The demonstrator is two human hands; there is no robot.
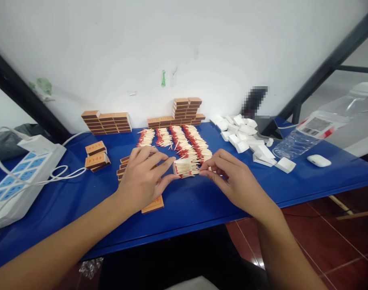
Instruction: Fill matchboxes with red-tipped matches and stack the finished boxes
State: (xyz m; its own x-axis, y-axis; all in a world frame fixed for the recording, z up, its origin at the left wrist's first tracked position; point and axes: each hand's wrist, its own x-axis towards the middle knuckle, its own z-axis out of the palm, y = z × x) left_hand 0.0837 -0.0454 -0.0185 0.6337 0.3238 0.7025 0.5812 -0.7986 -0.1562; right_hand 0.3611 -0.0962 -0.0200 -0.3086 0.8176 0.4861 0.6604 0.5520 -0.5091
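Here, everything sits around four rows of loose matches (179,139), red heads and pale sticks lying on a blue table (202,205). Just on the near side of the rows, the left hand (144,171) pinches a small white tray (175,167) by its left end between thumb and fingers, probably to steady it while leaving the right end free. Matches lie lengthwise in this tray. The right hand (232,177) is at the rows' near right edge, thumb and forefinger brought together beside the tray; whether they grip a match I cannot tell.

Right of the rows, spare trays (240,131) lie in a loose heap, seemingly placed for easy reach. Behind the rows, orange and brown matchboxes (184,112) are stacked against the wall, with another block (108,123) behind and to the left; such square stacking likely saves room. Left of the rows is a small pile (96,155) of the same boxes. Well beyond the rows are a clear bottle (311,133) to the right and a power strip (27,173) to the left, apparently kept out of the way.
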